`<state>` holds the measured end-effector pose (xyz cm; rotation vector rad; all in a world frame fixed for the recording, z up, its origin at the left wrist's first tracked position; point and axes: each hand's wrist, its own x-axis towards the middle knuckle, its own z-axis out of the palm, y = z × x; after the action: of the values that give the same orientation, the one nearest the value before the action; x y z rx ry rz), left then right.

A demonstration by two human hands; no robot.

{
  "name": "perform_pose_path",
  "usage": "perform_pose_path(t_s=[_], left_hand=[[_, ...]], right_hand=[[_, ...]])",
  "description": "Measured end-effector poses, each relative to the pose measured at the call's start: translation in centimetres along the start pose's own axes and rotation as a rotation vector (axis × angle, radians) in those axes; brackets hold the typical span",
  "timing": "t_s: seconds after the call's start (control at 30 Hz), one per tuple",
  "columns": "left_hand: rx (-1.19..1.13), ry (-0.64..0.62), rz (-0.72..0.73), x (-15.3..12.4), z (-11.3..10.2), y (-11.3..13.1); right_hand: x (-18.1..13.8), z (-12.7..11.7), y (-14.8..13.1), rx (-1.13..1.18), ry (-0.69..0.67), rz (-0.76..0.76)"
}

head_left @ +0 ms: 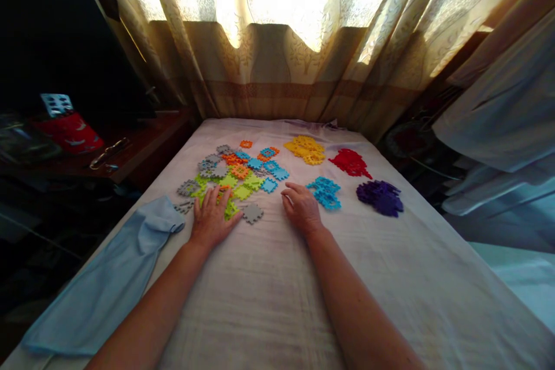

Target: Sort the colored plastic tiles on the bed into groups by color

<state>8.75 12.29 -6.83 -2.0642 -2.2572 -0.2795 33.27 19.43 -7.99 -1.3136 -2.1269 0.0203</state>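
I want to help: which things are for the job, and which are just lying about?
In use:
Mixed-colour notched tiles under and around the left hand
Blue tile pile beside the right hand
Yellow tile pile, red tile pile, purple tile pile

Seemingly just lying about:
Light-blue cloth
Red patterned container

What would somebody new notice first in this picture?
Probably the curtain, glowing with light at the back. Next, the mixed, colourful pieces on the pale sheet, with the left hand over their near edge. To their right: a yellow heap and red heap farther back, a blue heap and purple heap nearer.
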Motion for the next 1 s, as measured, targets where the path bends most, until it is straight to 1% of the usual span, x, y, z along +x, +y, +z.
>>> perform_pose_path(t_s=[0.07, 0.13, 0.2, 0.27, 0.37, 0.43, 0.57, 0.67, 0.7, 0.77, 0.8, 0.9, 1.0], left_hand=[[0.002, -0.041, -0.033, 0.9, -0.2, -0.1], [0.003, -0.094, -0.055, 1.7, -0.6, -0.2], [0.009, -0.111, -0.042, 2.6, -1.1, 0.0], [0.016, -0.092, -0.004, 4.0, -1.7, 0.5], [0.023, -0.068, 0.064, 7.5, -2.3, 1.3], [0.042, -0.064, 0.102, 10.5, -2.2, 1.8], [0.082, -0.136, 0.099, 16.7, -1.3, 2.7], [0.107, -0.193, 0.08, 19.6, -0.4, 4.1], [0.12, -0.227, 0.069, 20.0, -0.1, 4.8], [0.157, -0.284, 0.064, 20.0, 0.3, 6.2], [0.172, -0.284, 0.085, 19.6, 0.4, 7.0], [0.184, -0.218, 0.191, 17.7, 0.2, 8.8], [0.163, -0.203, 0.256, 16.0, -0.6, 9.8]], right_hand=[[-0.2, 0.4, 0.0, 0.021, -0.032, 0.012], [-0.3, 0.7, 0.2, 0.066, -0.03, 0.027], [-0.3, 1.0, 0.4, 0.119, 0.023, 0.059], [-0.2, 1.2, 0.7, 0.161, 0.122, 0.108], [-0.1, 1.3, 0.9, 0.201, 0.27, 0.158], [-0.1, 1.3, 0.9, 0.221, 0.321, 0.159], [-0.1, 1.3, 0.7, 0.245, 0.345, 0.163], [0.0, 1.4, 0.7, 0.275, 0.332, 0.183], [0.1, 1.4, 0.8, 0.287, 0.331, 0.189], [0.2, 1.4, 0.8, 0.302, 0.337, 0.201], [0.2, 1.4, 0.8, 0.306, 0.338, 0.206], [0.3, 1.3, 0.8, 0.314, 0.341, 0.226], [0.3, 1.3, 0.8, 0.336, 0.357, 0.237]])
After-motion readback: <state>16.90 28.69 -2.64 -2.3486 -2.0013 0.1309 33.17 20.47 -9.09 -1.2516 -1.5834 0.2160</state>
